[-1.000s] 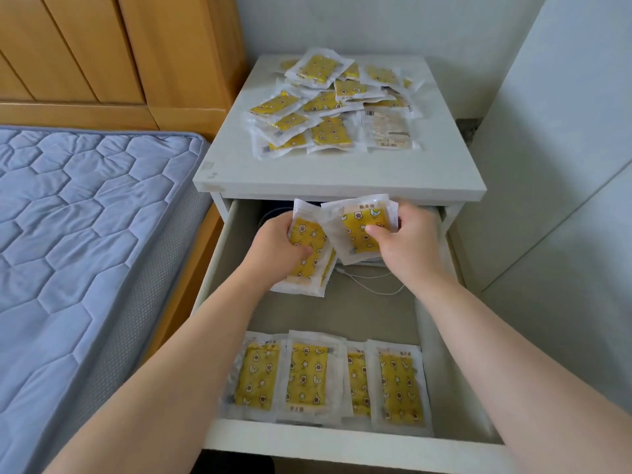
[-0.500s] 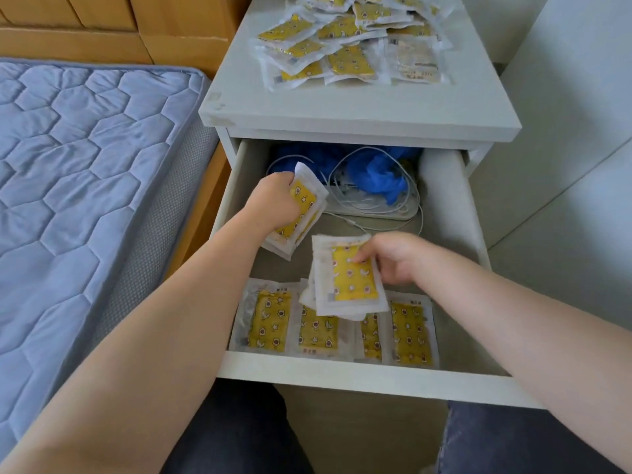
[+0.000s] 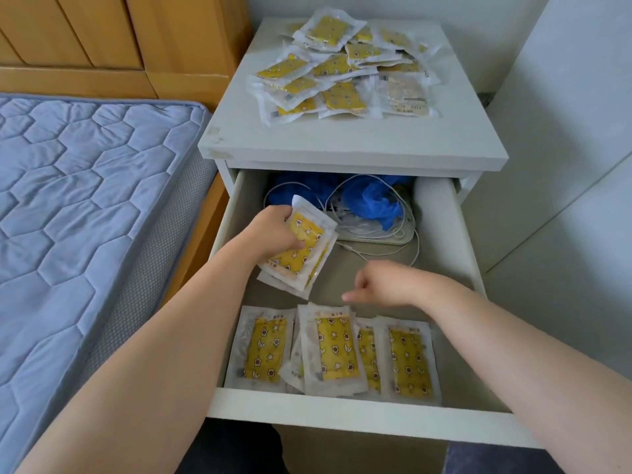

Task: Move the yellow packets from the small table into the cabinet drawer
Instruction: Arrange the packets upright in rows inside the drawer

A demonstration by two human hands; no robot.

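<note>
Several yellow packets in clear wrappers lie heaped on the white small table (image 3: 342, 138), the pile (image 3: 342, 73) toward its back. Below it the cabinet drawer (image 3: 342, 410) is pulled out. A row of yellow packets (image 3: 337, 354) lies along its front, one overlapping the others. My left hand (image 3: 273, 230) is inside the drawer, closed on a small stack of yellow packets (image 3: 301, 254) held above the drawer floor. My right hand (image 3: 386, 282) hovers just behind the row, fingers loosely curled with one pointing left, holding nothing.
At the back of the drawer lie a crumpled blue cloth or bag (image 3: 369, 203) and tangled white cables (image 3: 393, 230) on a flat white thing. A blue quilted mattress (image 3: 85, 206) on a wooden bed frame stands to the left. A white wall panel (image 3: 564, 165) is on the right.
My right hand has let go of its packet, which now lies on the front row, and has lifted slightly away. My left hand still holds its stack in about the same place.
</note>
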